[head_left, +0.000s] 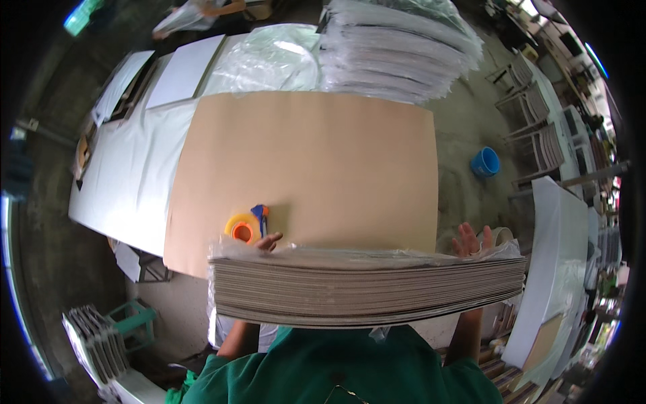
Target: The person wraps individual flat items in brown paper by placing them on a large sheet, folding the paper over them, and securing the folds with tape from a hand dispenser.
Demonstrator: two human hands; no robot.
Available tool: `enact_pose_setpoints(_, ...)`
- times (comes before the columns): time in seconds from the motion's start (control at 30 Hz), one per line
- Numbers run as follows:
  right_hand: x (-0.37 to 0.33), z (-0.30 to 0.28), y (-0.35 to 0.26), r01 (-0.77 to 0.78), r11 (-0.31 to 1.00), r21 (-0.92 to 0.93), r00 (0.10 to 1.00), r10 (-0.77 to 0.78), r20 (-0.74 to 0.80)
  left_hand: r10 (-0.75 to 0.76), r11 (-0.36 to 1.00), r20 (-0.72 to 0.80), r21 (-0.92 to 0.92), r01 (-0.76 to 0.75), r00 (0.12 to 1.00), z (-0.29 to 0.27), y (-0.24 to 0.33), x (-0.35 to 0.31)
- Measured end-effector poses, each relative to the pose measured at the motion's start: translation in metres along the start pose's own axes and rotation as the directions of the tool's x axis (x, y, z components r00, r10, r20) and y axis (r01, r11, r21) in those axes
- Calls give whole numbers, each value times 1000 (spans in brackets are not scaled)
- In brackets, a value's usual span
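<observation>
A thick stack of thin flat sheets [367,293], wrapped in clear plastic, stands on edge between my chest and the large brown board [309,155]. My left hand [269,242] shows past the stack's far left side, with the rest hidden behind the stack. On the right, the fingers of my right hand [469,240] reach up spread over its far edge. Both forearms come round the near side, so the stack is held between my hands and body. A tape dispenser [260,214] with a yellow tape roll [233,222] lies on the board beside my left fingertips.
Several plastic-wrapped bundles [397,50] are piled at the far end, beside crumpled clear film [269,60]. White panels [185,71] lie far left. On the floor to the right stands a blue bucket [485,162], near stacked chairs [531,101]. A person's arm [225,8] shows top left.
</observation>
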State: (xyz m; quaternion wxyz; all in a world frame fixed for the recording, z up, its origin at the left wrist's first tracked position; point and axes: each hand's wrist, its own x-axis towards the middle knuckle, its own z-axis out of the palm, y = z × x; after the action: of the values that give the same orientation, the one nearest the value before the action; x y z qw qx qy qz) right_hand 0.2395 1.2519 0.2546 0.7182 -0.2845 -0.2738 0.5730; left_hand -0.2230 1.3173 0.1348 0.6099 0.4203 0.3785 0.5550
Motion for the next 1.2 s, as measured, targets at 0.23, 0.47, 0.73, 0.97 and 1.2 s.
enact_pose_setpoints(0.23,-58,-120,123,-250,931,-266,913,135,-384,-38,955,81,297,12,996,-31,-106,0)
enact_pose_setpoints(0.47,41,-40,155,-321,577,-751,793,-270,-546,-71,723,-409,607,330,910,28,-19,97)
enact_pose_setpoints(0.73,177,-128,244,-749,205,-630,623,-105,-775,-349,381,-566,642,665,747,5,-94,225)
enact_pose_setpoints(0.97,159,-118,273,-762,405,-504,645,419,-639,-288,401,-667,567,719,687,-12,-107,192)
enact_pose_setpoints(1.2,161,-125,264,-660,-15,-751,728,231,-645,478,443,-375,884,150,794,55,-46,-2)
